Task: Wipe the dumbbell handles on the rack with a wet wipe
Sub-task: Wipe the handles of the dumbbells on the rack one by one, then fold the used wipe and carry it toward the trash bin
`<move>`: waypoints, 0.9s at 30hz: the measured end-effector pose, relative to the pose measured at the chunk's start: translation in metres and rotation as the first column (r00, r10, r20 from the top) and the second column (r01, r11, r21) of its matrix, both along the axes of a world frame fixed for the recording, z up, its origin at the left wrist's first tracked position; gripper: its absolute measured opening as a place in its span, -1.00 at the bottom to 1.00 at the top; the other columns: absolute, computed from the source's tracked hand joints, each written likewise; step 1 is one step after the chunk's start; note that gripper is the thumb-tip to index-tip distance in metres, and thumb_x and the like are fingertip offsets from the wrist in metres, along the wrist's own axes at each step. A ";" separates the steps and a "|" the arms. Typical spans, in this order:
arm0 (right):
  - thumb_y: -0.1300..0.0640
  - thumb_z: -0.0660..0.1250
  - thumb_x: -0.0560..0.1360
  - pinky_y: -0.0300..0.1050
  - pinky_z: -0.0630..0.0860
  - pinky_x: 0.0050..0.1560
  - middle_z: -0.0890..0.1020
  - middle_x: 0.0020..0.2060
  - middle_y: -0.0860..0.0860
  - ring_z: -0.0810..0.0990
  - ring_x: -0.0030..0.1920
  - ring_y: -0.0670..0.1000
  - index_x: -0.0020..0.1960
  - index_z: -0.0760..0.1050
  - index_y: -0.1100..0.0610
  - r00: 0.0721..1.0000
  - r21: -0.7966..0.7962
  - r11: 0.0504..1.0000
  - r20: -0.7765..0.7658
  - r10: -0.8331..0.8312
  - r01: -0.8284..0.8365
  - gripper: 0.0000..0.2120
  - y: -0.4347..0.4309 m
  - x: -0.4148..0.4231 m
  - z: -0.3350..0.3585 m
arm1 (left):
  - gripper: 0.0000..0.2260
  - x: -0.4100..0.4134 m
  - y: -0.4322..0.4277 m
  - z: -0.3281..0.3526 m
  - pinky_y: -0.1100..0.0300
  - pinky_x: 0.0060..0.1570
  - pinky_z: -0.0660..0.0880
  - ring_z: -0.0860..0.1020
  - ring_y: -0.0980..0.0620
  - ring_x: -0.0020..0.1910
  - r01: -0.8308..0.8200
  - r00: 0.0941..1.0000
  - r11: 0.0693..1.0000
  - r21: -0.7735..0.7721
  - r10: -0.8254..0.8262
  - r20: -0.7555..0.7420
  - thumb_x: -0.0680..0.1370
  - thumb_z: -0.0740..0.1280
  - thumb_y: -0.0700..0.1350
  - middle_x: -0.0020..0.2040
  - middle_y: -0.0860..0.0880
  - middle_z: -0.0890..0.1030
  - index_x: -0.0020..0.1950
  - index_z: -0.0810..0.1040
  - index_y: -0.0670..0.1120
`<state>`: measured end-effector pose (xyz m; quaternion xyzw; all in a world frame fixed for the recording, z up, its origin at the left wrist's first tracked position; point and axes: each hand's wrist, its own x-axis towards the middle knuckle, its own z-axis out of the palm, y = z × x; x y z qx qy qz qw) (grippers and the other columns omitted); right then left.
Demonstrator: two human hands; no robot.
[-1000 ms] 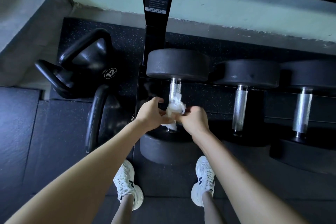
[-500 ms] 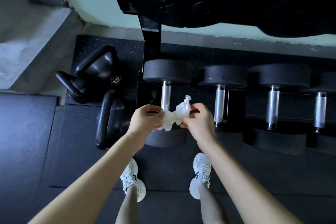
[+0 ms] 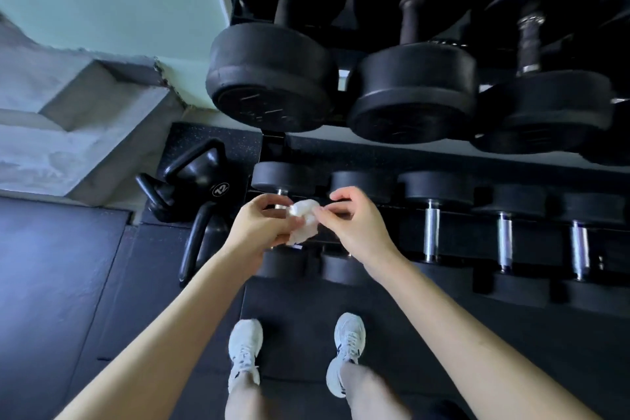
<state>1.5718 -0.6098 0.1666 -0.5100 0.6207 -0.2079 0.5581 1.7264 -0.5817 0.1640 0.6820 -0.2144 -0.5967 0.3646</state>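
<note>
Both hands hold the wet wipe (image 3: 304, 220) up in the air, in front of the lower shelf of the rack (image 3: 272, 147). The left hand (image 3: 260, 227) has its fingers curled round the bunched-up wipe. The right hand (image 3: 356, 227) pinches its edge with thumb and finger, and its other fingers are lifted. The wipe touches no handle.

The shiny dumbbell handles (image 3: 431, 232) lie past the hands and lower down, in a row going off to the right. Each handle points away from the person, front to back, with a black weight at each end. The right hand is nearer to them, so I think it has the shorter reach. Two more dumbbells sit right behind the hands, mostly hidden.

The big black dumbbells (image 3: 272, 78) on the top shelf stick out above the hands and could bump an arm. The kettlebells (image 3: 194, 177) stand on the floor to the left, out of the way.
</note>
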 end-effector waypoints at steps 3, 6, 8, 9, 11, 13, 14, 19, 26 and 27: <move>-0.02 0.45 0.41 -0.02 0.64 -0.13 0.65 -0.02 0.05 0.65 -0.07 0.02 0.16 0.47 0.04 0.984 0.269 0.960 0.131 -0.117 0.078 -0.63 0.006 -0.030 0.032 | -0.73 -0.026 -0.001 0.034 0.36 -0.49 0.43 0.51 0.12 -0.44 0.250 0.956 0.967 -0.049 -0.238 0.174 0.38 0.41 -0.39 -0.28 -0.06 0.58 -0.02 0.53 -0.11; 0.15 0.46 0.42 -0.13 0.62 -0.30 0.61 -0.10 0.10 0.62 -0.22 0.01 0.03 0.51 0.08 0.954 0.317 0.931 0.175 -0.244 0.180 -0.77 0.023 -0.061 0.056 | -0.70 -0.059 0.000 0.058 0.36 -0.43 0.45 0.54 0.13 -0.39 0.451 0.879 0.889 -0.077 -0.427 0.211 0.34 0.46 -0.35 -0.25 -0.05 0.63 -0.03 0.54 -0.05; 0.24 0.45 0.42 -0.22 0.58 -0.36 0.61 -0.17 0.08 0.60 -0.28 -0.02 -0.05 0.54 0.12 0.907 0.301 0.902 0.189 -0.376 0.311 -0.85 0.038 -0.086 0.068 | -0.67 -0.086 -0.002 0.070 0.32 -0.35 0.52 0.57 0.08 -0.32 0.517 0.851 0.852 -0.076 -0.503 0.153 0.33 0.47 -0.37 -0.21 -0.05 0.65 -0.01 0.54 -0.07; 0.27 0.44 0.42 -0.25 0.57 -0.38 0.61 -0.20 0.07 0.60 -0.30 -0.02 -0.08 0.55 0.14 0.870 0.297 0.875 0.202 -0.449 0.383 -0.88 0.046 -0.100 0.073 | -0.68 -0.100 -0.004 0.074 0.28 -0.28 0.55 0.58 0.08 -0.29 0.551 0.832 0.831 -0.073 -0.541 0.119 0.33 0.47 -0.38 -0.19 -0.06 0.65 -0.02 0.54 -0.07; 0.33 0.41 0.43 -0.25 0.55 -0.39 0.61 -0.24 0.08 0.58 -0.32 -0.01 -0.11 0.55 0.18 0.771 0.298 0.796 0.229 -0.595 0.526 -0.90 0.064 -0.131 0.084 | -0.73 -0.133 -0.009 0.079 0.16 -0.09 0.56 0.59 0.04 -0.22 0.652 0.758 0.757 -0.047 -0.651 0.041 0.37 0.47 -0.32 -0.14 -0.08 0.64 -0.02 0.55 -0.08; 0.38 0.40 0.43 -0.19 0.58 -0.34 0.59 -0.28 0.11 0.57 -0.34 0.01 -0.17 0.54 0.21 0.642 0.288 0.677 0.220 -0.735 0.677 -0.90 0.085 -0.167 0.093 | -0.79 -0.171 -0.010 0.084 0.10 0.02 0.53 0.59 0.04 -0.16 0.776 0.630 0.630 0.012 -0.776 -0.032 0.41 0.47 -0.16 -0.13 -0.04 0.64 0.01 0.57 -0.07; 0.38 0.40 0.42 -0.14 0.61 -0.27 0.59 -0.28 0.11 0.57 -0.32 0.04 -0.20 0.54 0.20 0.572 0.274 0.609 0.208 -0.793 0.744 -0.88 0.095 -0.187 0.097 | -0.78 -0.193 -0.009 0.086 0.10 0.04 0.53 0.59 0.06 -0.14 0.826 0.564 0.563 0.039 -0.824 -0.057 0.43 0.46 -0.07 -0.13 -0.01 0.65 0.03 0.58 -0.06; 0.39 0.41 0.41 -0.16 0.64 -0.30 0.62 -0.20 0.19 0.62 -0.23 0.11 -0.20 0.55 0.22 0.302 0.190 0.343 0.218 -0.928 0.920 -0.89 0.150 -0.290 0.116 | -0.69 -0.327 0.012 0.106 0.12 0.04 0.57 0.64 0.01 -0.07 0.935 0.356 0.355 0.020 -0.930 -0.096 0.45 0.43 0.02 -0.08 -0.07 0.67 0.09 0.57 -0.13; 0.45 0.36 0.38 -0.10 0.65 -0.19 0.65 -0.15 0.20 0.67 -0.16 0.13 -0.15 0.59 0.27 0.131 0.092 0.151 0.194 -0.972 0.984 -0.87 0.241 -0.449 0.130 | -0.82 -0.528 0.079 0.127 0.10 0.05 0.54 0.64 0.00 -0.09 0.995 0.098 0.097 -0.027 -0.995 0.024 0.42 0.48 -0.11 -0.13 -0.08 0.67 -0.01 0.60 -0.09; 0.45 0.37 0.37 -0.11 0.65 -0.19 0.66 -0.12 0.19 0.68 -0.14 0.14 -0.10 0.60 0.29 0.103 0.101 0.124 0.190 -0.976 0.987 -0.85 0.254 -0.476 0.130 | -0.86 -0.558 0.088 0.131 0.12 0.05 0.53 0.64 0.00 -0.08 0.998 0.054 0.052 -0.040 -0.997 0.051 0.42 0.47 -0.11 -0.11 -0.08 0.68 -0.05 0.60 -0.06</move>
